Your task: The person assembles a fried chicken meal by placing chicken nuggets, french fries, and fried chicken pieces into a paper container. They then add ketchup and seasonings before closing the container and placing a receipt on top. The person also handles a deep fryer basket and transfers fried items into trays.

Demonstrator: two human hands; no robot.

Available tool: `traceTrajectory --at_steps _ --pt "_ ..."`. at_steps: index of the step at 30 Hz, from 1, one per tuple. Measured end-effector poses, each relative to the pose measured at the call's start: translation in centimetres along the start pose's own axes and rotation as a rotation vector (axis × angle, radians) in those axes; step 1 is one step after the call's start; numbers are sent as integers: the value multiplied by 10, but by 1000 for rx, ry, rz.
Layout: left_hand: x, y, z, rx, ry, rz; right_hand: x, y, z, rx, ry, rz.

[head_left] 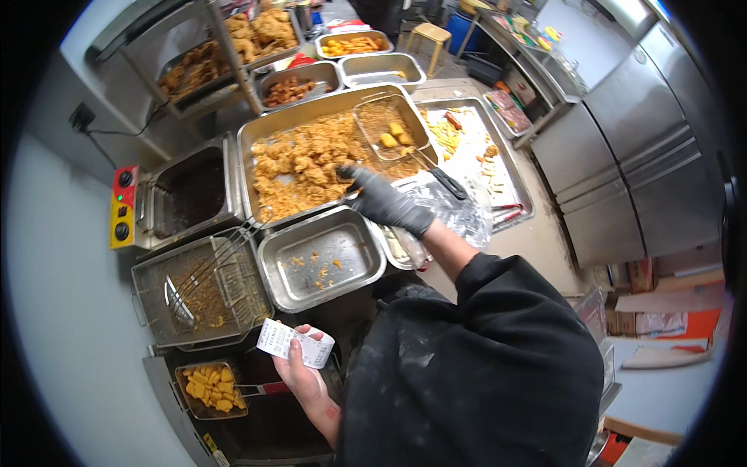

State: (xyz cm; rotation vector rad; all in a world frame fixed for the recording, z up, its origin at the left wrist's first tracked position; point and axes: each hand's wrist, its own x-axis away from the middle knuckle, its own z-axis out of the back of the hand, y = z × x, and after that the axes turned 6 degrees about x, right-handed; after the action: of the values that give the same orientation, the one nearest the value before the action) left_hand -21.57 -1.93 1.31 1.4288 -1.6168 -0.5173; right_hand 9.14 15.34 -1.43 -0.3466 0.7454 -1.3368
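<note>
My bare left hand point(305, 383) grips a white paper receipt point(297, 343) between thumb and fingers, beside the front of the counter. My right hand point(381, 200), in a black glove, reaches over the near right part of a large metal tray point(246, 159). Its fingertips are at the edge of the heap of fried, breaded pieces point(299, 152), somewhat apart, with nothing visible held in them. In the same tray, at the far right, a wire strainer basket point(373, 117) with a black handle holds several golden nuggets point(395, 135). An emptier steel pan point(342, 268) with crumbs lies below my right hand.
At left are a fryer point(191, 191), a wire basket rack point(167, 335) with tongs, and a small basket of golden pieces point(212, 387). A fries tray point(510, 167) and clear plastic bag point(455, 214) lie right. Steel fridges point(622, 156) stand farther right.
</note>
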Motion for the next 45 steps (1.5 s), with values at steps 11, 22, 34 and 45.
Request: traceTrajectory --at_steps 11,22,34,45 --pt "-33 -44 -75 -145 -84 -8 140 336 237 219 486 -1027" --pt "-33 -103 -194 -288 105 -5 164 428 113 621 -184 -889" --pt "-20 -130 -229 -317 234 -43 5 361 196 28 -4 -423" --pt "-9 -137 -231 -283 284 -56 80 504 207 811 -191 -883"
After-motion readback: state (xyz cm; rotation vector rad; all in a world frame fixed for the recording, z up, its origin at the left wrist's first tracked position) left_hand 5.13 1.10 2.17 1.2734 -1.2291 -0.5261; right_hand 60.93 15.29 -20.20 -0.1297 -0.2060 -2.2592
